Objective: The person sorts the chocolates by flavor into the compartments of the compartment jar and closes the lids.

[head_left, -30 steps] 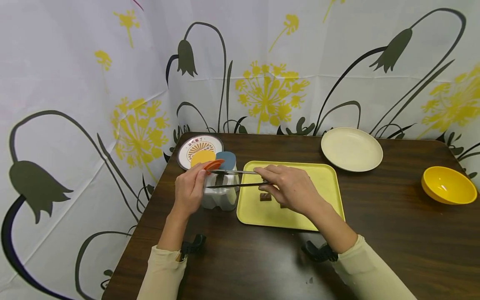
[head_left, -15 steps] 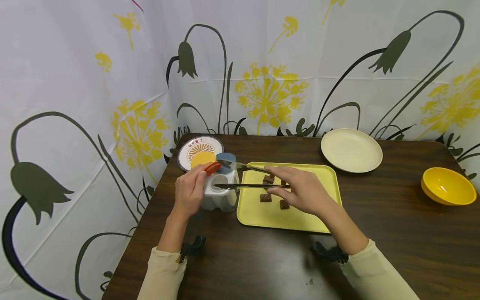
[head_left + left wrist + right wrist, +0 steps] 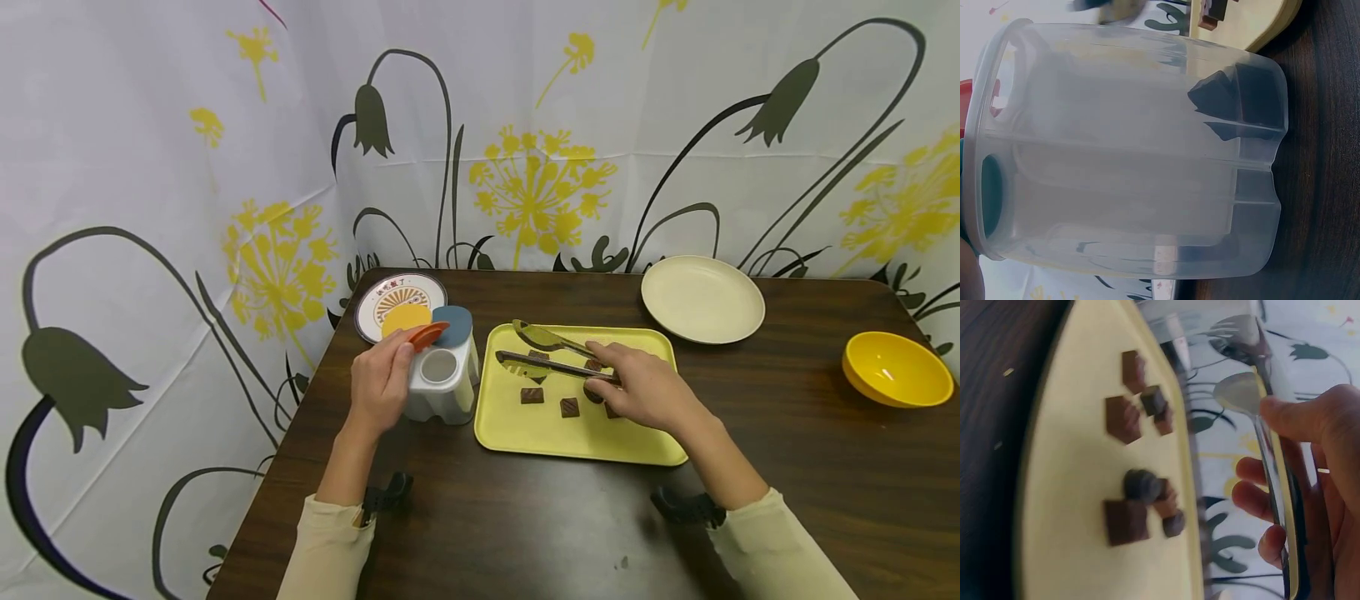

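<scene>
My left hand (image 3: pixel 378 387) pinches the raised orange lid (image 3: pixel 429 335) of a clear plastic storage box (image 3: pixel 442 402) with round openings. Beside that lid are a yellow lid (image 3: pixel 406 317) and a blue lid (image 3: pixel 454 325); a teal lid (image 3: pixel 991 197) shows in the left wrist view. Dark chocolate pieces (image 3: pixel 1229 97) lie at the bottom inside the box. My right hand (image 3: pixel 647 385) holds metal tongs (image 3: pixel 542 362), their arms spread with nothing between the tips, above a yellow tray (image 3: pixel 510 429). On the tray sit several chocolates (image 3: pixel 532 396), partly hidden by the hand and tongs.
Behind the box lies a white patterned plate (image 3: pixel 367 321). A cream plate (image 3: pixel 703 300) stands at the back right, and a yellow bowl (image 3: pixel 892 375) farther right. A flower-printed curtain (image 3: pixel 525 67) hangs along the back edge of the dark wooden table (image 3: pixel 525 525).
The right hand has carried the tongs rightward, from over the box's opening to above the tray, and their arms have spread wider. My left hand keeps holding the orange lid in about the same place.
</scene>
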A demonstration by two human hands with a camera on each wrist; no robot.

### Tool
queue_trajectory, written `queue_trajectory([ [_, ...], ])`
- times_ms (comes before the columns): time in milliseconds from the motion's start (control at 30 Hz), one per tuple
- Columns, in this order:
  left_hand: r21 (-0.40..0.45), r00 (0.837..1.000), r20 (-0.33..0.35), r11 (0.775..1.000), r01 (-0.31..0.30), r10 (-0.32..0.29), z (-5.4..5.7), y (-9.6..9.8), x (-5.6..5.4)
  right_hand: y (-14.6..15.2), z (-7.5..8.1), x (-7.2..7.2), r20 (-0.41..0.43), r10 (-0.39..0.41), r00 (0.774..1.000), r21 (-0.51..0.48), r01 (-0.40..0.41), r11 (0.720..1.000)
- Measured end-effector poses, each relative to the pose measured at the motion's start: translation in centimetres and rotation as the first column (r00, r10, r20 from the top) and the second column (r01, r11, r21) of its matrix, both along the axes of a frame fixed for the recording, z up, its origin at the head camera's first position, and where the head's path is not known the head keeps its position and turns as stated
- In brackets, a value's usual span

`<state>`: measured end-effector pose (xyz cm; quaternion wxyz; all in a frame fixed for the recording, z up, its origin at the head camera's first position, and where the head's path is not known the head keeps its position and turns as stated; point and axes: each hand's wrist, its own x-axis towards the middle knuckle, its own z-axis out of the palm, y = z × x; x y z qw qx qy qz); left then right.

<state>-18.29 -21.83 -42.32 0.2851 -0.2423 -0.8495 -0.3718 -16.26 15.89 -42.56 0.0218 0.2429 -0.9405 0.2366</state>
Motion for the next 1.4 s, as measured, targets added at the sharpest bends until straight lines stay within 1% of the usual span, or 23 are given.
queue_trajectory([
  [67, -0.001, 1.000, -0.003, 1.000, 0.002, -0.002, 0.0, 0.0, 0.0, 0.4, -0.7, 0.0, 0.011, -0.009, 1.000, 0.025, 0.008, 1.000],
  [200, -0.005, 1.000, -0.006, 1.000, 0.004, -0.004, 0.0, 0.0, -0.1, 1.0, -1.8, 0.2, -0.010, -0.034, 0.999, 0.073, 0.034, 0.997],
  [400, -0.005, 1.000, -0.006, 1.000, 0.000, 0.000, 0.0, -0.1, 0.0, 1.4, -2.6, 0.4, -0.049, -0.041, 0.998, 0.105, 0.046, 0.993],
  [567, -0.010, 1.000, -0.006, 1.000, -0.001, 0.001, 0.0, 0.0, 0.0, 1.3, -3.3, 0.2, -0.061, -0.048, 0.997, 0.118, 0.055, 0.992],
  [667, -0.007, 1.000, -0.009, 1.000, 0.001, -0.001, 0.0, 0.0, 0.0, 1.1, -3.5, 0.1, -0.064, -0.052, 0.997, 0.122, 0.059, 0.991],
  [867, -0.004, 1.000, -0.014, 1.000, 0.002, -0.002, 0.0, 0.0, -0.1, 0.5, -3.6, -0.1, -0.083, -0.086, 0.993, 0.118, 0.095, 0.988],
  [1133, 0.004, 1.000, -0.017, 1.000, 0.001, -0.001, -0.1, 0.0, 0.0, 0.3, -3.9, -0.2, -0.060, -0.103, 0.993, 0.088, 0.108, 0.990],
  [1400, 0.008, 1.000, -0.022, 1.000, 0.005, -0.005, -0.1, 0.0, 0.0, 0.1, -4.0, -0.3, -0.059, -0.112, 0.992, 0.098, 0.117, 0.988],
])
